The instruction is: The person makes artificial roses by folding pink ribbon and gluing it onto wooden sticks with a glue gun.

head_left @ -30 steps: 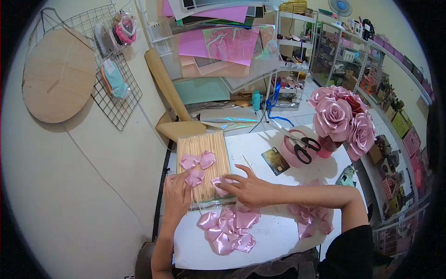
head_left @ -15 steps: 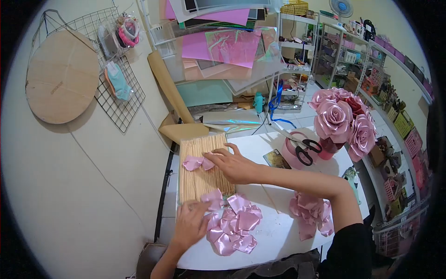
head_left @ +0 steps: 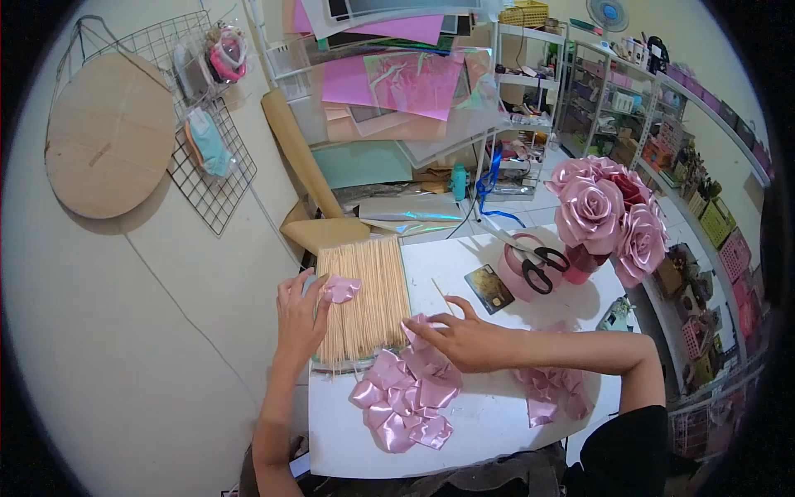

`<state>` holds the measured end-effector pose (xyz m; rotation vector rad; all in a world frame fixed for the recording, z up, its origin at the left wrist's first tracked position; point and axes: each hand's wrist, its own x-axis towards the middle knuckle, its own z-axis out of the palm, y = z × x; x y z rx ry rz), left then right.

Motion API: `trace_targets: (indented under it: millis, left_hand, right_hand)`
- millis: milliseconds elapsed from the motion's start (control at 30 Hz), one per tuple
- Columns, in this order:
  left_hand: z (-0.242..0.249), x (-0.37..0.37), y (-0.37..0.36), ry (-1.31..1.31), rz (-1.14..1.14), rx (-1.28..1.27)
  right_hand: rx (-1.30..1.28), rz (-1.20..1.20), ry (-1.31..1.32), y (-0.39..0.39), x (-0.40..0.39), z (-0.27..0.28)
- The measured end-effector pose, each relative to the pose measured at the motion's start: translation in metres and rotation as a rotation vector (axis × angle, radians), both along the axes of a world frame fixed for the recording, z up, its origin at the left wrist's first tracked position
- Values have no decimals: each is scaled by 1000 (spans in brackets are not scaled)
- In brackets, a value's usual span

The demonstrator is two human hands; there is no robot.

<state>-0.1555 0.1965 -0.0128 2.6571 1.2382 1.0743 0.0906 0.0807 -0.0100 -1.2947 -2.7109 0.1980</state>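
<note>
Many thin wooden sticks (head_left: 373,290) lie side by side at the left of the white table. On them rests a pink satin petal (head_left: 342,289), which my left hand (head_left: 301,319) touches at its left edge with fingers bent. My right hand (head_left: 472,340) pinches another pink petal (head_left: 416,328) at the lower right corner of the sticks. Just below is a loose pile of pink petals (head_left: 406,402). A second petal pile (head_left: 551,393) lies under and beyond my right forearm.
Black-handled scissors (head_left: 538,269) lie on a pink ribbon roll (head_left: 513,273), beside a dark card (head_left: 489,288). Pink satin roses (head_left: 609,211) stand at the back right. A single stick (head_left: 441,294) lies near my right hand. Shelves (head_left: 704,182) line the right side.
My left hand has moved up to the petal on the sticks. My right hand has moved down and right, off the sticks, to a petal. Fewer petals lie on the sticks.
</note>
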Motion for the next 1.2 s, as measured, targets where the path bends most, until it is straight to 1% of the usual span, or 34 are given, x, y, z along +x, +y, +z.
trace_targets:
  millis: [33, 67, 100, 167, 200, 233, 267, 300, 367, 400, 433, 467, 500, 567, 600, 633, 700, 767, 833, 867, 900, 933, 967, 1033, 1067, 1133, 1200]
  left_hand:
    - [-6, 3, 6, 68, 40, -15]
    - [-10, 5, 9, 138, 80, -31]
    - [-13, 7, 8, 142, 73, -33]
    - [-17, 9, 4, 237, 75, -67]
    - [-17, 10, 0, 243, 72, -72]
    - [-15, 11, -6, 230, 7, -92]
    - [-13, 12, -12, 216, -57, -115]
    - [-10, 13, -19, 221, -60, -125]
    - [-6, 15, -35, 216, -198, -205]
    - [-6, 13, -36, 214, -194, -223]
    - [-5, 5, -35, 150, -312, -331]
    - [-7, 1, -37, 73, -426, -433]
    - [-3, -1, -47, 46, -409, -447]
    - [11, -10, -76, -84, -342, -295]
    - [3, -18, -85, 44, -338, -311]
    - [-3, -20, -100, 38, -320, -308]
    - [-18, -21, -133, 242, -252, -295]
    - [-31, -29, -155, 212, -245, -399]
    - [-34, -31, -173, 163, -204, -392]
    - [-31, -27, -182, 156, -136, -393]
    - [-28, -23, -188, 147, -68, -402]
    - [-25, -19, -190, 177, -87, -391]
    - [-27, -15, -189, 166, -73, -394]
    - [-38, -11, -184, 179, -47, -340]
    - [-39, -9, -181, 188, -24, -351]
    - [-38, -4, -175, 167, 24, -369]
    - [-41, 1, -167, 142, 81, -395]
  right_hand:
    - [3, -9, 4, -9, 4, 8]
    - [72, -27, 4, -18, 7, 17]
    - [138, -44, 2, -27, 10, 27]
    - [120, -74, 19, -46, 20, 54]
    - [63, -139, 10, -56, 24, 67]
    - [2, -204, 2, -66, 29, 76]
    - [-2, -233, 31, -75, 33, 81]
    - [-13, -235, 35, -86, 36, 85]
    - [-43, -296, 137, -108, 41, 89]
    - [-68, -289, 103, -117, 44, 91]
    - [-88, -278, 93, -122, 44, 88]
    - [-78, -258, 146, -126, 45, 83]
    - [-68, -233, 196, -126, 47, 80]
    - [-111, -165, 206, -113, 44, 77]
    - [-100, -96, 248, -102, 40, 72]
    - [-84, -29, 292, -91, 35, 64]
    - [-52, 30, 275, -63, 25, 38]
    - [-10, 87, 258, -28, 12, 17]
    - [68, 86, 137, 9, -4, 7]
    - [82, 103, 131, 26, -14, 5]
    - [154, 112, 130, 39, -27, 2]
    - [221, 123, 127, 49, -34, -3]
    - [218, 140, 121, 56, -37, -10]
    - [168, 79, 6, 65, -43, -24]
    - [163, 88, -1, 64, -42, -24]
    - [-49, 32, 50, 57, -27, -24]
    - [-90, 55, 49, 45, -10, -16]
